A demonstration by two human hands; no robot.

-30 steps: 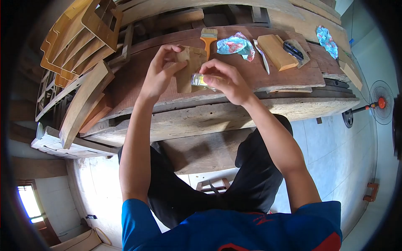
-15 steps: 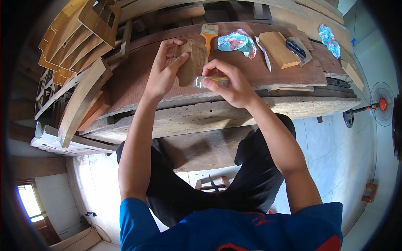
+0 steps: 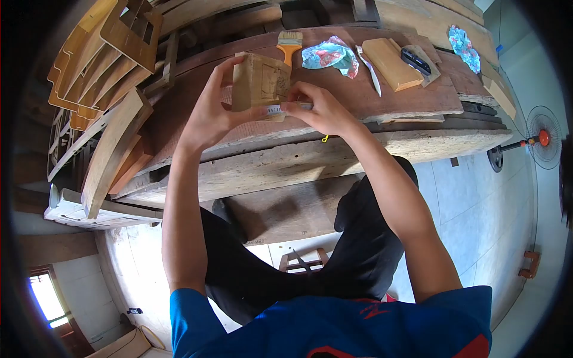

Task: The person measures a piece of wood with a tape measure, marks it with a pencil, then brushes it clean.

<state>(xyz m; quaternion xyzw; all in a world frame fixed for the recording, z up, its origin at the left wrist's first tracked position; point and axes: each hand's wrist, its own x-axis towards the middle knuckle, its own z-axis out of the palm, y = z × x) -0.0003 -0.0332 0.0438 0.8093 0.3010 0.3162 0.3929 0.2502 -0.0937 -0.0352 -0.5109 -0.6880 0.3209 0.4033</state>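
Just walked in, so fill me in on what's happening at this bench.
A seated person is working on a small wooden block with both hands. The left hand grips it, while the right hand holds a pale marked strip at its near edge; whether the strip touches the wood is hard to tell. Beyond the block, a paintbrush and a crumpled patterned piece lie on the reddish-brown board.

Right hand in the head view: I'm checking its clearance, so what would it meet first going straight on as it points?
Probably the wooden block held in the left hand; the right hand appears close to the block's edge, though depth is unclear.
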